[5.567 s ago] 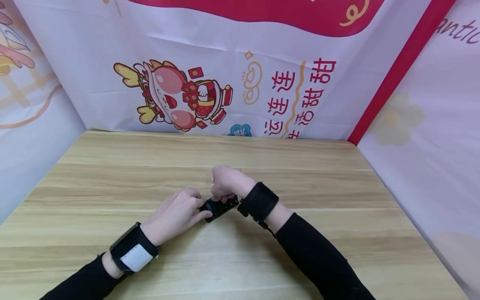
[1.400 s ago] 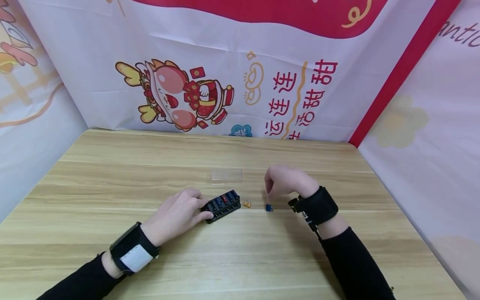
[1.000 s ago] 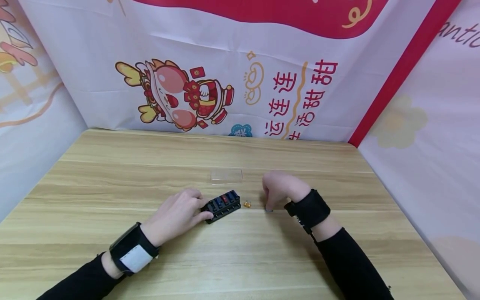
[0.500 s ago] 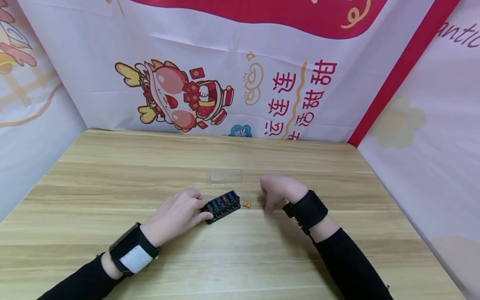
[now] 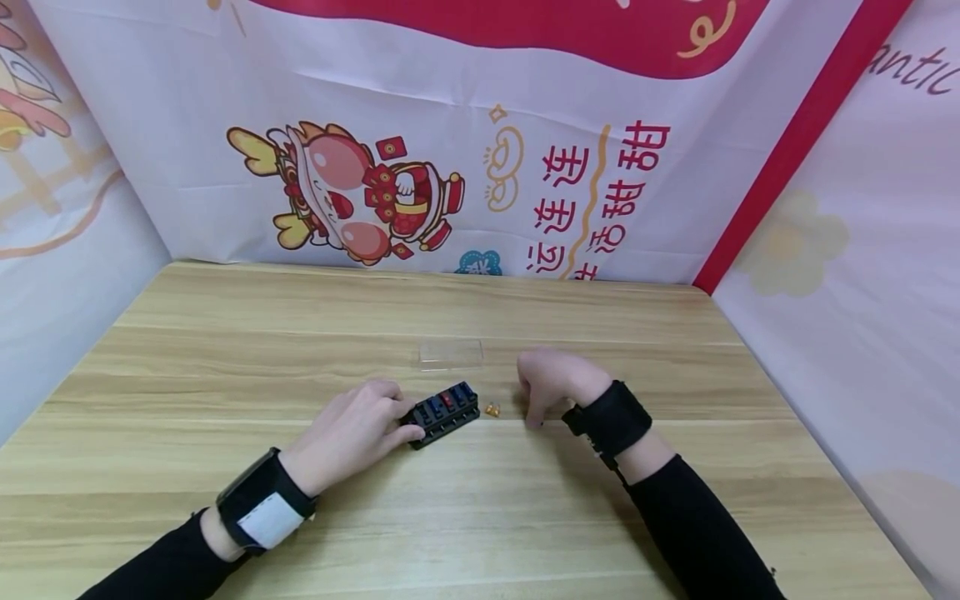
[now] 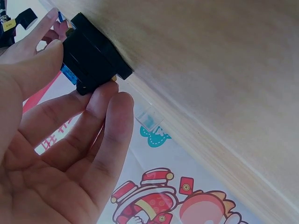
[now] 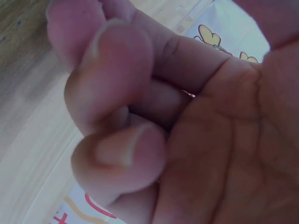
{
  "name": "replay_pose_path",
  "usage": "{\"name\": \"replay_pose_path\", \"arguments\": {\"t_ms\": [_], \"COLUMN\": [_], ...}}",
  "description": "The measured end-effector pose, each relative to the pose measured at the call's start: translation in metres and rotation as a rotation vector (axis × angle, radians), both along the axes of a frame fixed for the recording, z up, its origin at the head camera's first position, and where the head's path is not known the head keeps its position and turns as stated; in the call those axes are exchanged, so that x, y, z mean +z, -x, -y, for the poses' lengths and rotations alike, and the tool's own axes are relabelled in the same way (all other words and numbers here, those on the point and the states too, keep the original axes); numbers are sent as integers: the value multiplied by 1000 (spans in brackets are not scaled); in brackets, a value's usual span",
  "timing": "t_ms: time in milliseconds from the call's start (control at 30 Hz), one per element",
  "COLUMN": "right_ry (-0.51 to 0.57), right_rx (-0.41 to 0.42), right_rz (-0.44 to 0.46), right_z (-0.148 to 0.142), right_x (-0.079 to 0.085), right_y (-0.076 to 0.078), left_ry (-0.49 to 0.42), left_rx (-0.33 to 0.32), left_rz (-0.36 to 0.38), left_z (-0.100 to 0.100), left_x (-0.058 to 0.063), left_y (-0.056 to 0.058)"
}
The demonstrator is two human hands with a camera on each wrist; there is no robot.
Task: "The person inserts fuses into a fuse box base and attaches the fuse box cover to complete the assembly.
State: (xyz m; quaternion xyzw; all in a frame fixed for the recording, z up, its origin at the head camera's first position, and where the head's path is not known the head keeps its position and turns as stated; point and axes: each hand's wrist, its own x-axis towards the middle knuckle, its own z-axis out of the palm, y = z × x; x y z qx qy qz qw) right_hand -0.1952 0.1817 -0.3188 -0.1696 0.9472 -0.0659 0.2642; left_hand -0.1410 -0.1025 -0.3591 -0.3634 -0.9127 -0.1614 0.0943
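Black block (image 5: 450,414) pinched by L hand (image 5: 351,429), sm. blue pc (image 6: 60,17) by curled R hand (image 5: 557,382)

Fuse block (image 5: 450,407) left of loose fuse (image 5: 492,410), cover (image 5: 451,355) behind, on the table (image 5: 450,533)

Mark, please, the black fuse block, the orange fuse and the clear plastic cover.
Black fuse block (image 5: 444,417), head view: middle of its body.
Orange fuse (image 5: 492,409), head view: middle of its coloured part.
Clear plastic cover (image 5: 451,355), head view: middle of its transparent surface.
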Motion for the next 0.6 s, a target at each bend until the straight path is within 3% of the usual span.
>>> {"name": "replay_pose_path", "arguments": {"t_ms": [600], "right_ry": [29], "right_rx": [16], "right_rz": [3], "right_z": [1], "right_x": [0], "right_y": [-2], "left_ry": [-4], "left_rx": [-2], "left_rz": [-5], "left_z": [0], "left_x": [1], "left_y": [-1]}}
